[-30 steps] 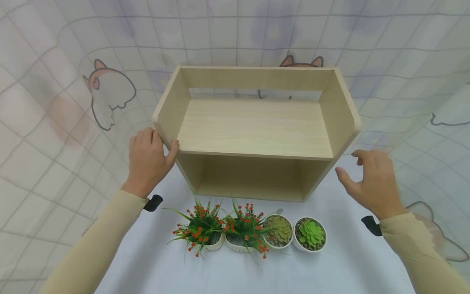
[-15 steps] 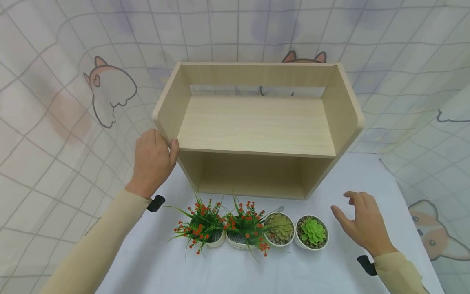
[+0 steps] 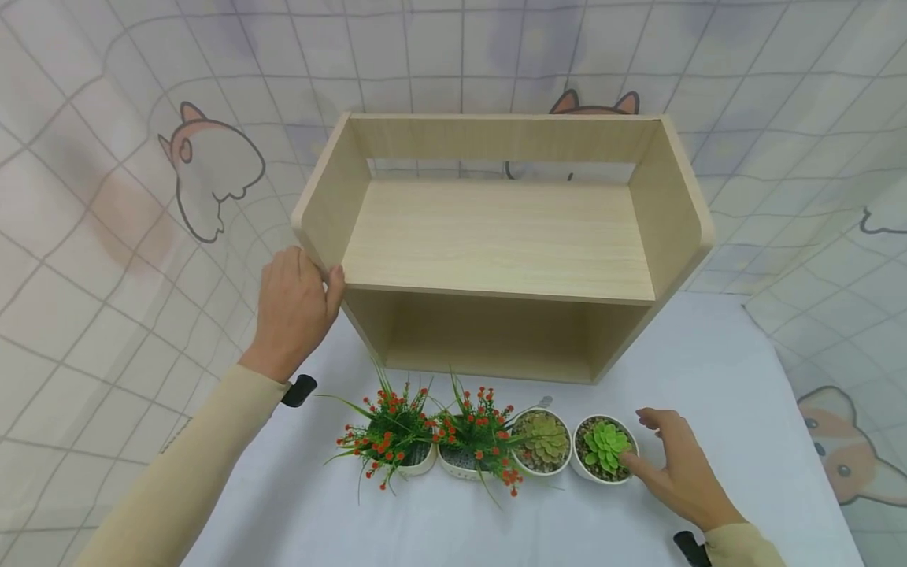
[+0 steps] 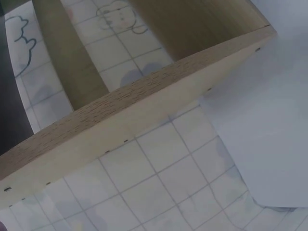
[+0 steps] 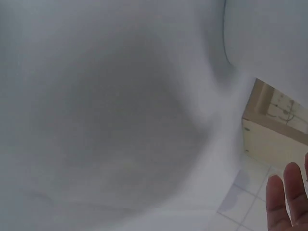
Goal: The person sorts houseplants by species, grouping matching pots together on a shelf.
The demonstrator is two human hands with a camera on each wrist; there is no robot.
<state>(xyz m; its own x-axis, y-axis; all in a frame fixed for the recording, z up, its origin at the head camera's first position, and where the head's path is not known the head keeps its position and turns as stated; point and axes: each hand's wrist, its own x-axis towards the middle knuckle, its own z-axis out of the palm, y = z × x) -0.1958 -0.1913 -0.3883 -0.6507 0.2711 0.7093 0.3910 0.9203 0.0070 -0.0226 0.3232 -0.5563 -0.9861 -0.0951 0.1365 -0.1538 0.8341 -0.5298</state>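
Observation:
A pale wooden two-tier shelf (image 3: pixel 496 236) stands at the back of the white table. My left hand (image 3: pixel 294 311) grips the front edge of its left side panel, thumb on the inner face and fingers outside. In the left wrist view, that wooden panel (image 4: pixel 130 103) crosses the picture. At the right end of a row of pots is a bright green succulent (image 3: pixel 605 447) in a white pot. Beside it hovers my right hand (image 3: pixel 680 468), fingers loosely spread, thumb tip over the pot's right rim; contact cannot be told. The right wrist view shows its fingers (image 5: pixel 276 202) apart.
To the left in the row stand a dull green succulent (image 3: pixel 542 441) and two plants with red flowers, one in the middle (image 3: pixel 471 437) and one at the left end (image 3: pixel 390 437). A checked cloth (image 3: pixel 85 236) hangs around the white table (image 3: pixel 716 354).
My right hand has come down from beside the shelf's right panel and moved left to the bright green succulent's pot. The left hand has kept its grip on the shelf.

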